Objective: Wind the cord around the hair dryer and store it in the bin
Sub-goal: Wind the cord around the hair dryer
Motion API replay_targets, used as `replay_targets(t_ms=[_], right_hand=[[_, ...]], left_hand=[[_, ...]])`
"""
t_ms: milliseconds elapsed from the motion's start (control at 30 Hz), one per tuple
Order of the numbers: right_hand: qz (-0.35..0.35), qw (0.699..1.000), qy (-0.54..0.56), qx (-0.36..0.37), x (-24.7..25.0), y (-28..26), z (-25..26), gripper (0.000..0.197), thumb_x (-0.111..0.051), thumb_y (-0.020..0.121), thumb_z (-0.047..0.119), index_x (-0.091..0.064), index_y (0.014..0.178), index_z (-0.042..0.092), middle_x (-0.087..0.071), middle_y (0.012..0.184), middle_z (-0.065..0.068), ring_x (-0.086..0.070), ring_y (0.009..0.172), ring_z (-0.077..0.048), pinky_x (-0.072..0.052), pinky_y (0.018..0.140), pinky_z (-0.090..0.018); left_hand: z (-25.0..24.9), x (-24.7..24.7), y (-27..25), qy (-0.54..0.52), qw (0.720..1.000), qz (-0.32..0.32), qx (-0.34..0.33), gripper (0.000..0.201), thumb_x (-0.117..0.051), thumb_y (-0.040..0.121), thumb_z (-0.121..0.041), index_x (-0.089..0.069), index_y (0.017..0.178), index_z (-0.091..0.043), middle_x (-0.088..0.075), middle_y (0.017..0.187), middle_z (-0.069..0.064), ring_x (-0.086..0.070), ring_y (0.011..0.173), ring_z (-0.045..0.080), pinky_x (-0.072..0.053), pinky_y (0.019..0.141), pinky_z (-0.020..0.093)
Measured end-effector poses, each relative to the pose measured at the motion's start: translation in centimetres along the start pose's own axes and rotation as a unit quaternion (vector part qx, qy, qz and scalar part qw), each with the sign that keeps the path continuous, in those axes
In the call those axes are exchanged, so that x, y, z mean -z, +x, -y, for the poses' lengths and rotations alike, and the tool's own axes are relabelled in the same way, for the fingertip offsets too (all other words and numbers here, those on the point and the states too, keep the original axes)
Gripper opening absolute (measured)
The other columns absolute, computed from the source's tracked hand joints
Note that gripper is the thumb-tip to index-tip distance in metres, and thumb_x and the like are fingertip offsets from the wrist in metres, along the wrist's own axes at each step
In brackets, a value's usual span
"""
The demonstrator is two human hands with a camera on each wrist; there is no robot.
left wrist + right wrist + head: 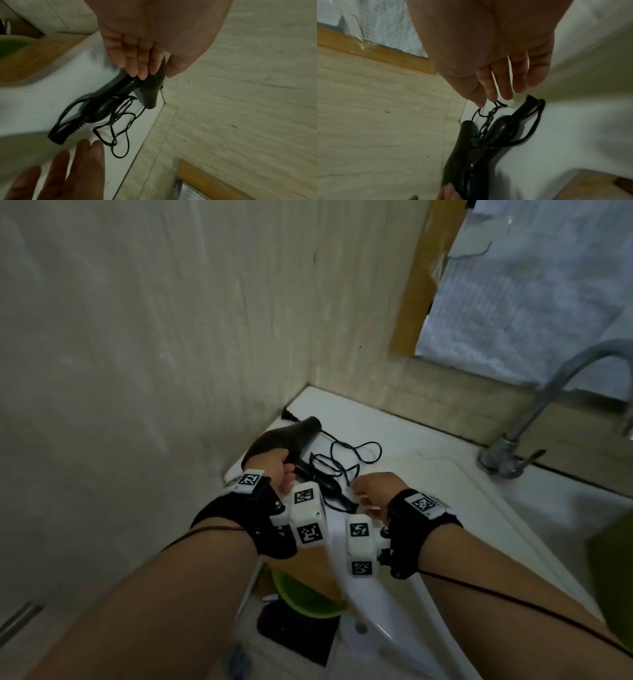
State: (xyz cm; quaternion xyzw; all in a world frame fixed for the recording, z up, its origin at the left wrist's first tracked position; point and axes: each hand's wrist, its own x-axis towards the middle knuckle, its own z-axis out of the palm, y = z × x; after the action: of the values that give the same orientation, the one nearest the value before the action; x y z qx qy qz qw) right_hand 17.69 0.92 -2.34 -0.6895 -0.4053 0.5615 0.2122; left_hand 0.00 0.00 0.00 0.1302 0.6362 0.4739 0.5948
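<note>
The black hair dryer [287, 436] lies on the white counter [404, 474] in the corner by the wall. My left hand [277, 469] grips its body, fingers on one side and thumb on the other [154, 70]. The thin black cord [346, 455] lies in loose tangled loops beside the handle [120, 128], and its plug [289, 414] rests near the wall. My right hand [363, 494] hovers with straight fingers just above the near cord loop [494, 105]. It holds nothing [85, 151].
A green container [301, 601] sits below the counter's front edge, with a dark flat object [298, 635] next to it. A metal faucet [548, 412] and the sink basin [582, 525] are at the right. Tiled walls close in the left and back.
</note>
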Motion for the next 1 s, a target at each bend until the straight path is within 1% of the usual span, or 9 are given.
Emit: replay_targets(t_ms=[167, 267, 333, 433, 567, 667, 767, 833, 1000], right_hand=[[0.025, 0.995, -0.093, -0.003, -1.3, 1.4, -0.3, 0.032, -0.06, 0.085, 0.02, -0.058, 0.117, 0.011, -0.051, 0.104, -0.005, -0.051, 0.07, -0.012, -0.043, 0.059, -0.022], [0.025, 0.983, -0.18, 0.0, -1.9, 0.3, 0.4, 0.043, -0.05, 0.092, 0.03, -0.057, 0.123, 0.002, -0.056, 0.098, -0.011, -0.055, 0.083, -0.022, -0.034, 0.05, -0.017], [0.081, 0.969, -0.232, 0.024, -2.2, 0.7, 0.2, 0.04, -0.06, 0.085, 0.027, -0.061, 0.119, 0.006, -0.06, 0.082, -0.002, -0.056, 0.069, -0.016, -0.039, 0.04, -0.016], [0.107, 0.974, -0.197, 0.015, -2.5, 0.8, -0.3, 0.038, -0.063, 0.078, 0.017, -0.064, 0.115, 0.008, -0.053, 0.068, 0.004, -0.048, 0.055, -0.009, -0.038, 0.044, -0.023], [0.134, 0.969, -0.199, 0.063, -3.2, -0.9, 1.0, 0.022, -0.055, 0.085, 0.013, -0.066, 0.104, 0.009, -0.049, 0.066, 0.0, -0.042, 0.054, -0.012, -0.035, 0.048, -0.024], [0.15, 0.973, -0.162, 0.07, -3.2, -1.9, 1.5, 0.024, -0.053, 0.087, 0.013, -0.066, 0.105, 0.003, -0.049, 0.066, -0.003, -0.041, 0.054, -0.014, -0.033, 0.05, -0.025], [0.139, 0.979, -0.128, 0.079, -2.6, -2.4, 1.9, 0.021, -0.051, 0.087, 0.01, -0.067, 0.1, 0.006, -0.051, 0.071, -0.003, -0.042, 0.056, -0.014, -0.035, 0.053, -0.025], [0.108, 0.986, -0.091, 0.089, -2.0, -2.5, 2.2, 0.029, -0.051, 0.088, 0.008, -0.06, 0.114, 0.002, -0.052, 0.073, -0.004, -0.046, 0.058, -0.014, -0.036, 0.054, -0.025], [0.046, 0.992, -0.01, 0.121, -0.3, -3.1, 3.4, 0.051, -0.057, 0.084, 0.008, -0.044, 0.133, 0.016, -0.055, 0.089, -0.012, -0.051, 0.069, -0.02, -0.038, 0.058, -0.026]], left_hand=[[2.1, -0.1, 1.1, 0.011, 1.0, 0.002, 0.018, 0.026, -0.047, 0.093, -0.017, -0.048, 0.068, -0.008, -0.043, 0.057, 0.005, -0.034, 0.049, 0.015, -0.029, 0.05, 0.024], [3.2, 0.1, 1.1, 0.038, 0.998, 0.014, 0.038, 0.031, -0.046, 0.092, -0.018, -0.043, 0.062, -0.01, -0.041, 0.047, 0.004, -0.033, 0.043, 0.016, -0.028, 0.049, 0.025], [3.7, -0.1, 1.0, 0.065, 0.997, 0.031, 0.036, 0.027, -0.048, 0.093, -0.02, -0.055, 0.074, -0.002, -0.055, 0.064, 0.013, -0.051, 0.057, 0.024, -0.042, 0.062, 0.031], [4.3, -0.4, 0.3, 0.087, 0.995, 0.035, 0.032, 0.027, -0.053, 0.092, -0.023, -0.062, 0.102, 0.0, -0.067, 0.092, 0.02, -0.065, 0.086, 0.034, -0.053, 0.081, 0.04], [4.3, -0.3, -0.3, 0.127, 0.991, 0.031, 0.008, 0.028, -0.055, 0.091, -0.026, -0.06, 0.077, -0.003, -0.063, 0.064, 0.012, -0.057, 0.061, 0.025, -0.046, 0.059, 0.03], [3.8, -0.1, -0.9, 0.119, 0.992, 0.028, -0.009, 0.027, -0.056, 0.09, -0.019, -0.058, 0.068, -0.004, -0.061, 0.044, 0.006, -0.054, 0.054, 0.022, -0.045, 0.048, 0.024], [3.8, 0.3, -1.5, 0.055, 0.997, 0.048, 0.008, 0.016, -0.053, 0.09, -0.011, -0.063, 0.089, 0.003, -0.067, 0.057, 0.01, -0.06, 0.06, 0.021, -0.05, 0.052, 0.028], [4.1, 0.4, -2.0, 0.012, 0.998, 0.059, -0.002, 0.026, -0.05, 0.089, -0.003, -0.057, 0.114, 0.004, -0.065, 0.079, 0.014, -0.062, 0.068, 0.022, -0.051, 0.055, 0.033], [2.1, -0.3, -4.5, 0.04, 0.989, 0.089, -0.107, 0.025, -0.044, 0.083, 0.002, -0.053, 0.106, -0.006, -0.057, 0.076, 0.011, -0.049, 0.059, 0.021, -0.039, 0.051, 0.028]])
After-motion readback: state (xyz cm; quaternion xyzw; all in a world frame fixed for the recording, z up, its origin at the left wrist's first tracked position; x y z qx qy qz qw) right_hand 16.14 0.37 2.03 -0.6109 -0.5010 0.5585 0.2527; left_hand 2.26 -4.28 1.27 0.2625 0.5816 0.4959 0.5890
